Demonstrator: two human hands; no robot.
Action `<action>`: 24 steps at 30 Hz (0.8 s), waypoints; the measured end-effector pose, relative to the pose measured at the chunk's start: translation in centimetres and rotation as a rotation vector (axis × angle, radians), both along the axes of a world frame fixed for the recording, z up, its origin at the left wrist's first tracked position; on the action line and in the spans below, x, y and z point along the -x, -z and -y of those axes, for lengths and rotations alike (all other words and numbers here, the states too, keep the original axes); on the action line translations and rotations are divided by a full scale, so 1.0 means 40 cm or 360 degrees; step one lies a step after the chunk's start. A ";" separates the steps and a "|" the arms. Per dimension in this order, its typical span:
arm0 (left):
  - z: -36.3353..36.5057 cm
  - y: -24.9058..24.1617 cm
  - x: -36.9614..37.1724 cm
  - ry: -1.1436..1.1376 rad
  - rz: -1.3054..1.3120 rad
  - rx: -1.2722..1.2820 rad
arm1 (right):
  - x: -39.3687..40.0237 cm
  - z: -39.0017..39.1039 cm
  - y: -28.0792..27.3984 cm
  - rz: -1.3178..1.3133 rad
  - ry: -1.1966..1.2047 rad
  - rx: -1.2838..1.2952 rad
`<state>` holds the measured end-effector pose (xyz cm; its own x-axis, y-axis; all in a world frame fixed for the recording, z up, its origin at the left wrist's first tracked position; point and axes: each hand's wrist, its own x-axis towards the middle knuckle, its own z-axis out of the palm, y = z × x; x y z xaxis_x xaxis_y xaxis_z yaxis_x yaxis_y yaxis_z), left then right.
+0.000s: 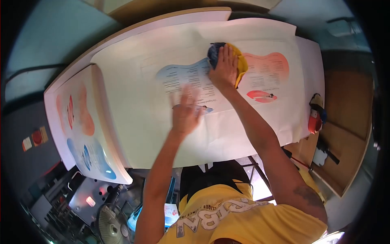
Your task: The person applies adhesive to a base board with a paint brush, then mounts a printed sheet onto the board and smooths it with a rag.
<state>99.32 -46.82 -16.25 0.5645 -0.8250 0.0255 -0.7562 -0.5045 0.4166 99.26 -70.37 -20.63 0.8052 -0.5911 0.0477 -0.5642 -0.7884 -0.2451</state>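
Note:
My right hand (226,69) presses on a bunched dark blue and yellow cloth (242,65), with its fingers laid over it. The cloth rests on a large white printed sheet (138,122) and overlaps the gap between a blue printed shape (178,75) and a red one (272,65), both carrying lines of small text. My left hand (185,114), smeared by motion, is over the lower part of the blue print with fingers spread and nothing in them. It partly hides a small blue picture (207,109) there. A red oval picture (262,96) shows below the red shape.
A second printed sheet (77,126) curls over the table's left end. On the right edge lies a red and dark object (315,118), beside a wooden tray-like surface (345,105). A fan (109,225) stands low at the left, near a grey metal panel (87,199).

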 end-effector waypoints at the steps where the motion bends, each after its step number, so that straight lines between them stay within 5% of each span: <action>1: 0.021 0.020 0.042 0.0067 -0.0032 -0.0097 | 0.007 0.014 0.008 0.0054 -0.0023 -0.0016; 6: 0.003 0.098 0.110 0.0009 0.0001 -0.0056 | 0.157 0.182 0.068 -0.0117 0.0234 0.0312; 9: 0.007 0.091 0.099 0.0014 -0.0050 -0.0061 | 0.166 0.187 0.057 -0.0032 0.0080 0.0370; 16: 0.000 0.102 0.096 0.0060 -0.0015 -0.0064 | -0.120 -0.181 0.045 0.0267 -0.0375 0.0086; 24: 0.000 0.094 0.099 0.0058 -0.0004 -0.0027 | -0.203 -0.334 0.025 0.0166 -0.0519 -0.0093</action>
<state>95.36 -46.83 -20.02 0.5339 -0.8455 0.0099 -0.7734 -0.4836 0.4099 107.39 -57.02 -21.62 0.9448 -0.3076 0.1132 -0.2545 -0.9061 -0.3380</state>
